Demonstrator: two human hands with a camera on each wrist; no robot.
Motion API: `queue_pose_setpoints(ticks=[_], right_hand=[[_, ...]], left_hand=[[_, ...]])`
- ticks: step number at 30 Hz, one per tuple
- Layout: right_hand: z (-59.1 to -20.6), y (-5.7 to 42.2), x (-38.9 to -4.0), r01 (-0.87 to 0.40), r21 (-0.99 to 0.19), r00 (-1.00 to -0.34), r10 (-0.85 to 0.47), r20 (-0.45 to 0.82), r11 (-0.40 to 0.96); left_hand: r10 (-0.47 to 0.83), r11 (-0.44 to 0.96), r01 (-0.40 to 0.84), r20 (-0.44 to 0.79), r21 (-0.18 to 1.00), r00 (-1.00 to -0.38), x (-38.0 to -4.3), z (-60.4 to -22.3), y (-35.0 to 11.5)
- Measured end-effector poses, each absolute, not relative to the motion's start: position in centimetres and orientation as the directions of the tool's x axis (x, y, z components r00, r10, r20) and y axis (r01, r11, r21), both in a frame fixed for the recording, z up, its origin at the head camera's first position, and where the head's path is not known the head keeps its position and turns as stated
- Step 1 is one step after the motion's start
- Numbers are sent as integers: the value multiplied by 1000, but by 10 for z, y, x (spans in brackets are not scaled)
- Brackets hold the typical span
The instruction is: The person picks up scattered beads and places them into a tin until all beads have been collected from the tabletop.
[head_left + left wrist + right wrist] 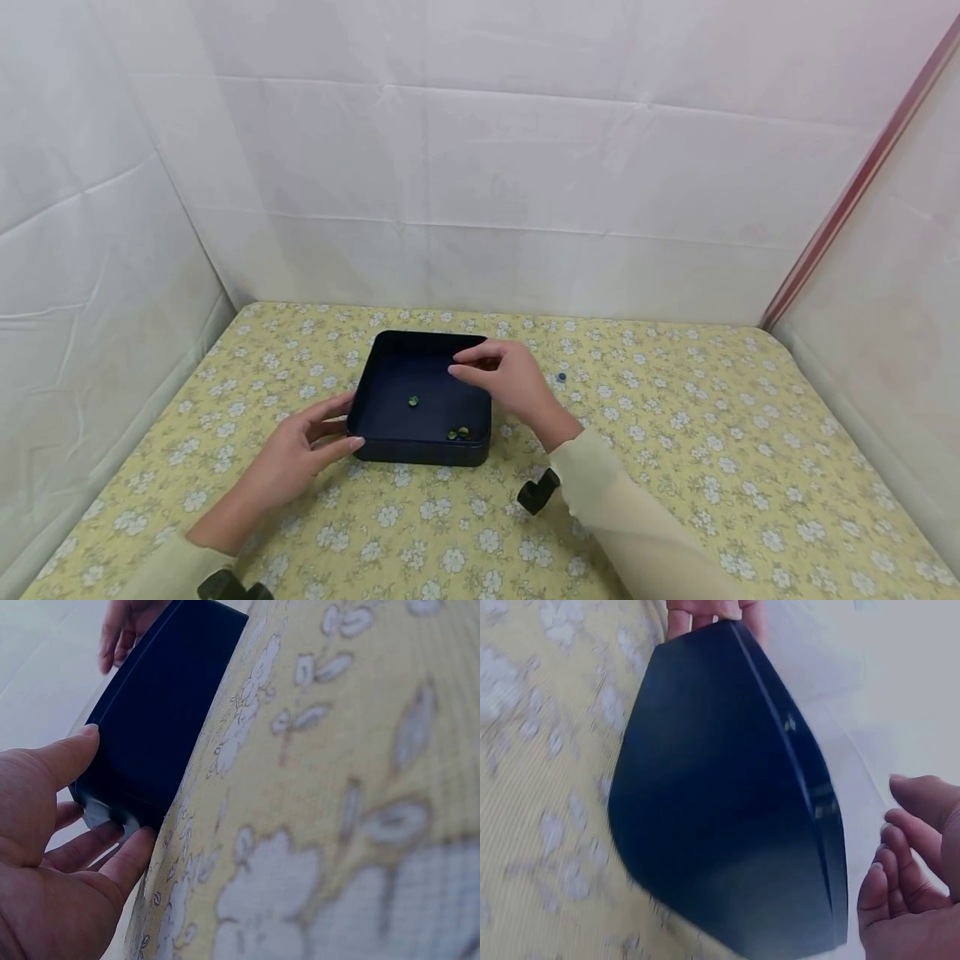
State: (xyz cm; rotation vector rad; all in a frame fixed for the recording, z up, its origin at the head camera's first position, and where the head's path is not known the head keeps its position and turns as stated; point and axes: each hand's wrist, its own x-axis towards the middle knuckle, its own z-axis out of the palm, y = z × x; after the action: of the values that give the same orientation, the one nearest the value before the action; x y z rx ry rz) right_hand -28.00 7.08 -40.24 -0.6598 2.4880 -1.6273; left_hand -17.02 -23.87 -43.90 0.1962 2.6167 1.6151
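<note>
A square dark blue tray (405, 452) with raised walls sits on the table. My left hand (288, 450) grips its near left corner. In the left wrist view, the thumb (71, 754) presses one wall while the fingers bend around the corner. My right hand (510, 379) hovers over the tray's right side, thumb and index fingertips close together. In the right wrist view, a gap shows between them and nothing is visibly held. One small round green piece (413, 402) lies mid-tray. More green pieces (462, 433) lie near its front right corner; their exact kind is too small to tell.
A small round blue piece (562, 377) lies on the flowered yellow tablecloth (675, 450), right of the tray. White sheets (517, 167) enclose the table at the back and both sides. A dark red strip (862, 175) runs up the right rear corner.
</note>
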Motion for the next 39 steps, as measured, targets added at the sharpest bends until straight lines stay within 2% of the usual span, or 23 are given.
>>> queue_pose_setpoints(ticks=[11, 17, 30, 39], right_hand=[[-418, 102, -290, -322, -904, -927, -288, 240, 282], [-424, 122, -294, -317, -903, -934, -260, 245, 289], [-433, 159, -304, -236, -882, -967, -193, 169, 408], [-439, 178, -312, -110, -898, -986, -164, 43, 427]], left_hand=[[136, 447, 75, 15, 891, -991, -170, -439, -238], [132, 453, 74, 16, 889, -991, -170, -439, -238], [143, 439, 72, 9, 896, -990, -171, -440, -240], [151, 434, 79, 14, 897, -988, -171, -440, -240]])
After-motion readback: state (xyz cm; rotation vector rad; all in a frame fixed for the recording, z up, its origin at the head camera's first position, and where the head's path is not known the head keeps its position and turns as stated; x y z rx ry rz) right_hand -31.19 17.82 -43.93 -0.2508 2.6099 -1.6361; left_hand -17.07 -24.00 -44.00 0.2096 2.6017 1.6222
